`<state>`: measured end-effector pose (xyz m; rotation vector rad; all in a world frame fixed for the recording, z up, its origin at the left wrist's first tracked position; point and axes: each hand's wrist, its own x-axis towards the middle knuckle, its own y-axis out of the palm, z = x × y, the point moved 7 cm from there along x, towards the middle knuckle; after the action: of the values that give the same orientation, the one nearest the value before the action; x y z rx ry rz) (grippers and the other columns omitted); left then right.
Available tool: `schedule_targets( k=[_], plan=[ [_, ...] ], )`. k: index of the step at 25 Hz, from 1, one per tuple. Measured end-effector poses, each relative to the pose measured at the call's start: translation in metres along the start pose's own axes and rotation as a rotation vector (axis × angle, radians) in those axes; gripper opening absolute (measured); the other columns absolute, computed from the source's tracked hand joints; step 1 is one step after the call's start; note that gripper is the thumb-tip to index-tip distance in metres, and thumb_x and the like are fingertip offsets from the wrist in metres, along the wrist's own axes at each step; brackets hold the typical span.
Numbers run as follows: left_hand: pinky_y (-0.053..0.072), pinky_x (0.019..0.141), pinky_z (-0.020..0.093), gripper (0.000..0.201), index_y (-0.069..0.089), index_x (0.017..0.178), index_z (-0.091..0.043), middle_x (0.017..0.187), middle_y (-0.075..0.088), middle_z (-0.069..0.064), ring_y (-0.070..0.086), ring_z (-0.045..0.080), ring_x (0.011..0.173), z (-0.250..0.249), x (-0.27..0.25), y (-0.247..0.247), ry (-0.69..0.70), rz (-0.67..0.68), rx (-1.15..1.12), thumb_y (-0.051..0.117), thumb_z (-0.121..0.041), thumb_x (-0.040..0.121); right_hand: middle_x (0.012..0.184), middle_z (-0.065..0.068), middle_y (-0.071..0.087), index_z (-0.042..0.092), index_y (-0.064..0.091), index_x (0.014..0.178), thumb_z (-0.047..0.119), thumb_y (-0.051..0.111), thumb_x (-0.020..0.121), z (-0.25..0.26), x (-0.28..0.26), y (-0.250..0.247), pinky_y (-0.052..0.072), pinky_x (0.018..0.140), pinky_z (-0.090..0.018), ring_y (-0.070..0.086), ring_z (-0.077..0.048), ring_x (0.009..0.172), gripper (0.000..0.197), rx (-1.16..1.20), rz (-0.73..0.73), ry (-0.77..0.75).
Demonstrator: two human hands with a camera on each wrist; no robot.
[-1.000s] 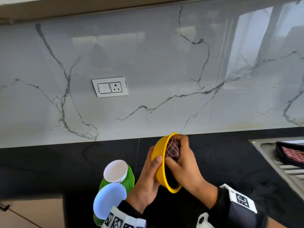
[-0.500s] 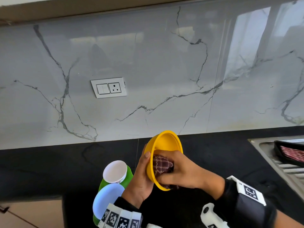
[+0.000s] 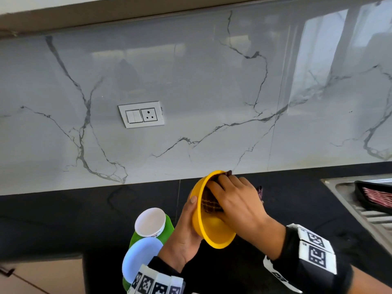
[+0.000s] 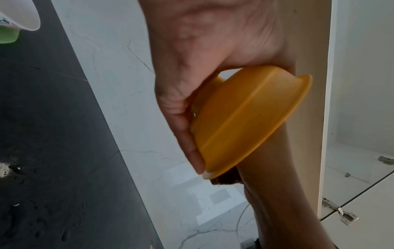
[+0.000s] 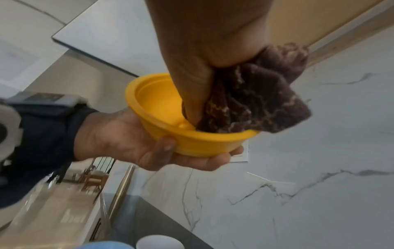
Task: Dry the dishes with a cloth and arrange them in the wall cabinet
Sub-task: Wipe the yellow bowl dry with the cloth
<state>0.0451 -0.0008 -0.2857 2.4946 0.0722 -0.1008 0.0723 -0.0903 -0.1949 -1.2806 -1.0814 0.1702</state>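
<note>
A yellow bowl (image 3: 214, 232) is held tilted above the black counter, its mouth turned to the right. My left hand (image 3: 186, 228) grips its base from below, thumb on the rim; in the left wrist view the bowl (image 4: 245, 118) sits against that palm. My right hand (image 3: 235, 200) reaches into the bowl and pinches a dark brown checked cloth (image 3: 210, 202) against the inner wall. In the right wrist view the cloth (image 5: 251, 99) bunches out over the bowl's rim (image 5: 213, 134), and the right fingers are hidden inside.
A white cup (image 3: 150, 221), a pale blue bowl (image 3: 140, 257) and a green dish (image 3: 167, 228) stand at the lower left. The sink drainboard (image 3: 371, 221) with a dark tray (image 3: 375, 196) lies right. The open white cabinet (image 4: 358, 151) shows in the left wrist view.
The right hand with the cloth has swept from the bowl's lower part up to its far rim. The bowl has turned a little in the left hand.
</note>
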Motion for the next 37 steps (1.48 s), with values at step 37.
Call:
schedule_targets(
  k=[37],
  plan=[
    [0.052, 0.092, 0.036, 0.098, 0.045, 0.133, -0.008, 0.127, 0.062, 0.014, 0.059, 0.031, 0.119, -0.028, 0.003, -0.001, 0.337, 0.068, 0.249, 0.085, -0.058, 0.059, 0.096, -0.013, 0.067, 0.005, 0.056, 0.111, 0.025, 0.085, 0.07, 0.001, -0.017, 0.029, 0.058, 0.081, -0.036, 0.069, -0.026, 0.089, 0.054, 2.003, -0.163, 0.776]
  ],
)
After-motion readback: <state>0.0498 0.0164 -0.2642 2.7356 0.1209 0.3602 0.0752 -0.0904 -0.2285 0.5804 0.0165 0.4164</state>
